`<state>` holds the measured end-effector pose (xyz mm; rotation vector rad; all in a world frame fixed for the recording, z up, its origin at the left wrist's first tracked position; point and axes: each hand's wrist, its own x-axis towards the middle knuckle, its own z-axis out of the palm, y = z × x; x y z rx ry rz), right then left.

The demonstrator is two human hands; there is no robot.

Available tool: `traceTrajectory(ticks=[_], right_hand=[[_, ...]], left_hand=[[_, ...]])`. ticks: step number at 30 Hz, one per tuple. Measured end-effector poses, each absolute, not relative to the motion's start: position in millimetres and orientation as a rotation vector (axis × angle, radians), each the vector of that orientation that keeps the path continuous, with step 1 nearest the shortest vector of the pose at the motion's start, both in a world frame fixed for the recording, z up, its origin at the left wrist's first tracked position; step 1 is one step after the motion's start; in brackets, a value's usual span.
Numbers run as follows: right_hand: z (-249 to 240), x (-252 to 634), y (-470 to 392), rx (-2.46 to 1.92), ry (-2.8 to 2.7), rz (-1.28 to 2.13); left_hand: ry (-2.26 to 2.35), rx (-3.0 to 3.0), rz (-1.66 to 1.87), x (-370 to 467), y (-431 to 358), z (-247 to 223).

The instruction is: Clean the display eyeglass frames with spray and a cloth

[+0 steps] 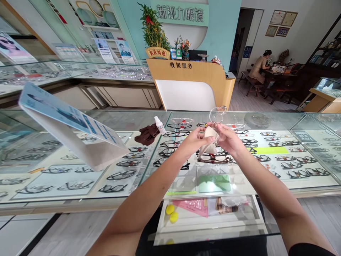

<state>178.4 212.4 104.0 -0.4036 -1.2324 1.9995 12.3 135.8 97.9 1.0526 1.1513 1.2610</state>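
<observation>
Over the glass-topped eyewear counter (pixel 317 191), clear-rimmed eyeglasses (pixel 217 114) project beyond the fingertips, nearer the right hand (pixel 229 138), whose fingers grip them closely, while the left hand (pixel 195 140) pinches a pale cloth (pixel 210 141) just below.

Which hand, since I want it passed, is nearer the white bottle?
Left: the left hand is right of the white bottle; the right hand is farther right.

A plain black sleeve (pixel 310 249) wraps the right upper arm, its hem ending above the elbow. Black clothing (pixel 213 249) also shows low in the middle of the head view, beneath the glass. Both forearms are uncovered, and the left hand (pixel 198 140) and right hand (pixel 230 138) are bare, with slender fingers.
</observation>
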Motion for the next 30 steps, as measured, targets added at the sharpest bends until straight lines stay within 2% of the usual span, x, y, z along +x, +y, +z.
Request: traceTrajectory(ticks=[4, 11, 15, 24, 30], right_hand=[[105.3, 180.9, 212.6, -0.432, -1.282, 1.985], [105.8, 177.9, 211.1, -0.392, -1.254, 2.026], [104.9, 176.7, 208.6, -0.394, -1.262, 2.028], [111.6, 180.2, 203.8, -0.389, -1.241, 2.015], [110.9, 179.1, 203.8, -0.371, -1.224, 2.019]], left_hand=[[1.207, 1.123, 1.229, 13.1, 135.7, 97.5], [1.069, 1.161, 1.342, 13.7, 133.5, 103.5], [0.995, 1.177, 1.274, 11.1, 133.3, 100.7], [0.854, 0.956, 1.252, 13.9, 132.2, 100.2], [0.951, 0.929, 1.297, 13.1, 134.3, 97.9]])
